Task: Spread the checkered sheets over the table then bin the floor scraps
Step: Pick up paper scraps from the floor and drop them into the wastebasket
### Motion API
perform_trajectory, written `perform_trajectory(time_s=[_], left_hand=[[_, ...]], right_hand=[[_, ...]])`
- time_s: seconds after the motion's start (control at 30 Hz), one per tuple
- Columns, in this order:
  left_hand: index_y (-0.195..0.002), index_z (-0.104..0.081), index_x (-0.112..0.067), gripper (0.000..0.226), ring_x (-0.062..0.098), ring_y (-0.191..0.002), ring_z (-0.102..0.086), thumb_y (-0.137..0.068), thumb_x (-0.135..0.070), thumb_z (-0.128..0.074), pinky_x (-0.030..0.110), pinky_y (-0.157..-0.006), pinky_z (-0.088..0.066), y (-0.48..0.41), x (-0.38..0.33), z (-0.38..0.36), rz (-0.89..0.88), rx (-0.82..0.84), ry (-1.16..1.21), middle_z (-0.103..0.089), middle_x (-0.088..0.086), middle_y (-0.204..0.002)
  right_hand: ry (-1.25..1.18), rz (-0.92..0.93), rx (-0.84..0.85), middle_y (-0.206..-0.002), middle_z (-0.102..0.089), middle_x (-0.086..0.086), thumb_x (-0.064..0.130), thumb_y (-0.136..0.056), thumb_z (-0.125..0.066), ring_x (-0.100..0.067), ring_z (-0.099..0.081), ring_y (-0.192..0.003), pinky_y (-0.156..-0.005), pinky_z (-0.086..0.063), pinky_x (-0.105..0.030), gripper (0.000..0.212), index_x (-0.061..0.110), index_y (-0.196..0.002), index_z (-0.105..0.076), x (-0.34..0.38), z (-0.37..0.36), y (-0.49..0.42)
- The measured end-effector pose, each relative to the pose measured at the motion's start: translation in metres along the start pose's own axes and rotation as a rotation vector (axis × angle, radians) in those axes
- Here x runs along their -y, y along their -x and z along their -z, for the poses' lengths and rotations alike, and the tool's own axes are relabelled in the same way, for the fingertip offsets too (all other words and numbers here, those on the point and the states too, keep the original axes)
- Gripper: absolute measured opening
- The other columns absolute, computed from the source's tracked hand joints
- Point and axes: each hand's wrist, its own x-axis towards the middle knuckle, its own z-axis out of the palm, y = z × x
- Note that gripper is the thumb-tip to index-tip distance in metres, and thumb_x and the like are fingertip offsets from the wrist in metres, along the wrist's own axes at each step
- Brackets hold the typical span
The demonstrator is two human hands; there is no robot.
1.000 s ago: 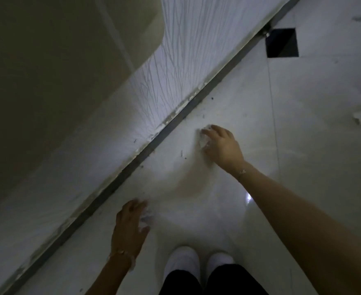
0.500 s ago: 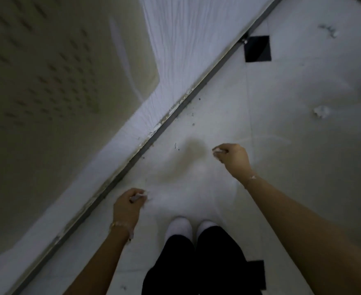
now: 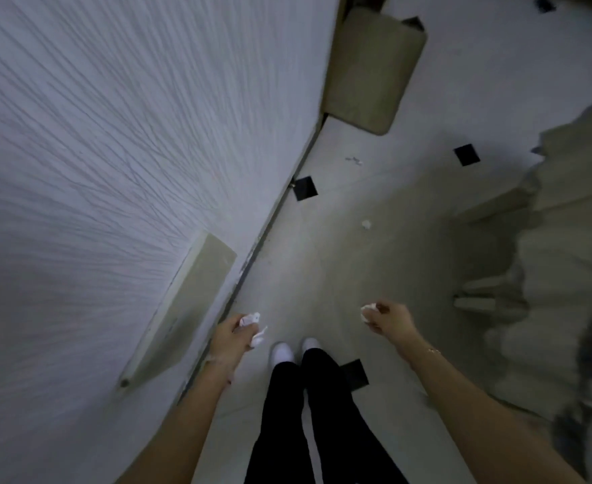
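Left hand [image 3: 231,338] closed on white scraps [image 3: 252,326], bits poking out past fingers; right hand [image 3: 390,317] closed on white scrap [image 3: 368,312]; both held above floor [image 3: 322,274], either side of white shoes [image 3: 293,349]; one loose scrap [image 3: 366,224] on floor ahead; smaller bits [image 3: 354,160] farther off, near wall [image 3: 113,151]; crumpled sheet [image 3: 549,274] hangs at right; black tiles [image 3: 466,154] dot floor.

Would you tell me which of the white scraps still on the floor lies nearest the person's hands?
The crumpled white scrap beside the black floor square; the smaller bits lie farther ahead.
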Motion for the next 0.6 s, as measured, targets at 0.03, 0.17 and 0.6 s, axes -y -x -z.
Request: perform_trajectory(time_s=[0.03,0.17,0.6], left_hand=[[-0.086,-0.061,-0.008,0.008,0.013,-0.067,-0.059,-0.087,0.000,-0.060,0.013,-0.047,-0.050,0.012,-0.011,0.000,0.002,0.010,0.007,-0.060,0.004,-0.072],[-0.082,-0.058,-0.009,0.010,0.018,-0.077,-0.060,-0.088,0.000,-0.058,0.016,-0.047,-0.052,0.042,-0.033,-0.005,0.011,0.029,0.049,-0.058,0.006,-0.081],[-0.071,-0.052,-0.004,0.027,0.020,-0.059,-0.053,-0.093,-0.019,-0.055,0.022,-0.052,-0.039,0.078,-0.029,-0.054,-0.043,0.206,-0.482,-0.055,0.012,-0.067]], right_hand=[[-0.025,-0.025,-0.022,-0.072,-0.055,-0.011,0.003,-0.086,-0.061,-0.019,-0.049,-0.066,-0.061,-0.044,-0.028,0.024,-0.020,-0.091,-0.060,-0.004,0.013,0.019],[-0.147,-0.112,-0.021,-0.067,-0.056,-0.008,0.004,-0.089,-0.058,-0.015,-0.048,-0.058,-0.049,-0.045,-0.016,0.016,0.006,-0.075,-0.062,-0.037,0.047,0.088],[-0.482,-0.137,-0.198,-0.065,-0.053,-0.009,0.003,-0.092,-0.054,-0.015,-0.046,-0.054,-0.048,-0.038,-0.018,0.009,0.003,-0.085,-0.058,-0.082,0.106,0.142]])
